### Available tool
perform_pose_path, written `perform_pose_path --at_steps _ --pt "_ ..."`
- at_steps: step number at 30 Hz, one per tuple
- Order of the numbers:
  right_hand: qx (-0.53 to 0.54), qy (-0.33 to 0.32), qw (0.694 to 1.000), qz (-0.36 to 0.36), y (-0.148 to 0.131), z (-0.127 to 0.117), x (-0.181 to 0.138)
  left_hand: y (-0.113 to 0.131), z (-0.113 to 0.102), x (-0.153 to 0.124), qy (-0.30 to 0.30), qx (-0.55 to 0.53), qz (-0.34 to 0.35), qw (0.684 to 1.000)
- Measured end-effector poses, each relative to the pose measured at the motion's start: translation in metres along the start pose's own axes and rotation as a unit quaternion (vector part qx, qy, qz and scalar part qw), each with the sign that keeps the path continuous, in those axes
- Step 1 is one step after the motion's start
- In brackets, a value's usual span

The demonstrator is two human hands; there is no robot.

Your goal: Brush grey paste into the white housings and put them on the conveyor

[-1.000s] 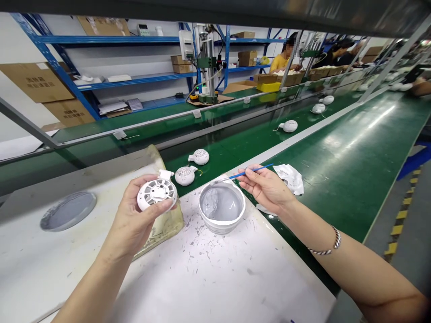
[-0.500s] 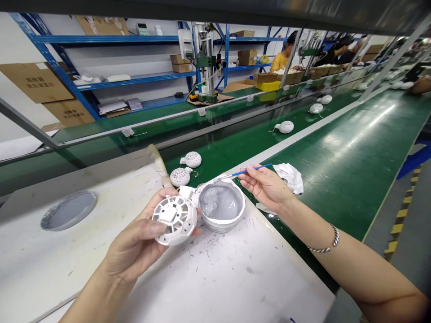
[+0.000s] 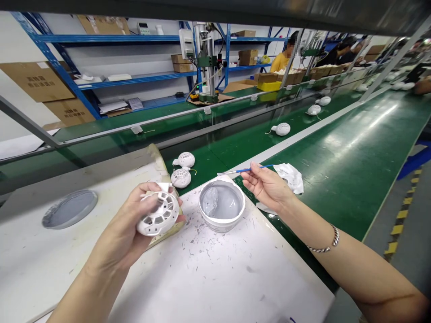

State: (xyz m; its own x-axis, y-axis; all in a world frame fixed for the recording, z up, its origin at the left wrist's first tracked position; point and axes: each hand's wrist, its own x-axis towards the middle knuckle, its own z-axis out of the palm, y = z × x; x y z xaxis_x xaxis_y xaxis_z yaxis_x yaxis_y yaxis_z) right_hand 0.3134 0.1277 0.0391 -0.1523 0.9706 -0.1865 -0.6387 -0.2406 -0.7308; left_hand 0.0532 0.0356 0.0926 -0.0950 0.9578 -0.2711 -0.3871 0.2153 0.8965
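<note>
My left hand (image 3: 134, 224) is closed round a white round slotted plastic housing (image 3: 158, 214), tilted with its open face up, held above the white board (image 3: 208, 278). My right hand (image 3: 266, 185) pinches a thin blue-handled brush (image 3: 242, 170), whose tip points left over the far rim of a white tub of grey paste (image 3: 221, 205). The tub stands on the board between my hands. Two more white housings (image 3: 182, 169) lie on the green conveyor belt just behind the tub.
A grey lid (image 3: 70, 208) lies at the board's left. A crumpled white cloth (image 3: 290, 176) lies right of my right hand. More white housings (image 3: 281, 129) ride the belt (image 3: 353, 148) farther off. Blue shelving (image 3: 111, 80) with cartons and seated people stand at the back.
My left hand swung the housing to the tub's rim, then drew it back left and tilted it. The brush stayed near the tub's far rim. The housings on the belt drifted left.
</note>
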Motion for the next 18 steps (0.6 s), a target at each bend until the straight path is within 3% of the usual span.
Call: perform_pose_path --at_steps 4,8,18 --pt "-0.008 0.002 1.0 -0.003 0.0 0.0 0.0 -0.003 0.0 0.008 0.043 -0.05 -0.02 0.998" --pt "-0.012 -0.013 1.0 -0.014 -0.004 0.005 -0.003 -0.012 0.004 0.009 0.073 -0.026 -0.04 0.996" --pt "-0.105 -0.184 0.973 -0.094 -0.001 0.056 -0.04 -0.029 0.012 -0.002 0.005 0.005 0.0 1.0"
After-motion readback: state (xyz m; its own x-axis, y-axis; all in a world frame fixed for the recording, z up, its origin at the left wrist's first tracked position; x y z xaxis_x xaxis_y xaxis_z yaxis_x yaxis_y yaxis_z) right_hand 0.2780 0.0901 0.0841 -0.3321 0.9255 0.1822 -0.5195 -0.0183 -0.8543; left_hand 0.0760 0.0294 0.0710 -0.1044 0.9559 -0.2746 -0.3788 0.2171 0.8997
